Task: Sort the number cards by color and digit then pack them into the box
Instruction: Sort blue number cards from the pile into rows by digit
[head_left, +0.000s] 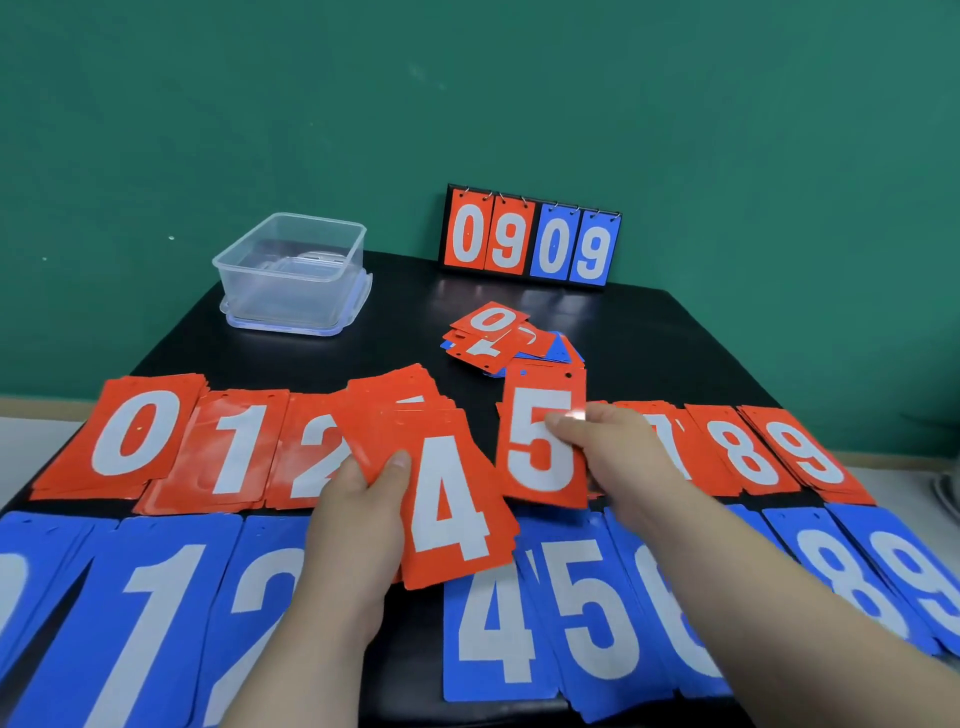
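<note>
A red stack topped by a white "4" (451, 499) is clamped in the left hand (358, 499), a red "5" card (543, 441) pinched in the right hand (618, 447) beside it, the clear box (293, 270) far beyond on the black worktop (649, 338).

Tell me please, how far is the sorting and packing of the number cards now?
Mostly sorted: red piles and blue piles lie in digit rows on the black table. In hand: the left hand holds a stack of red cards topped by a 4; the right hand holds a red 5 card. Left: a small mixed heap remains unsorted, and the clear plastic box is empty.
</note>
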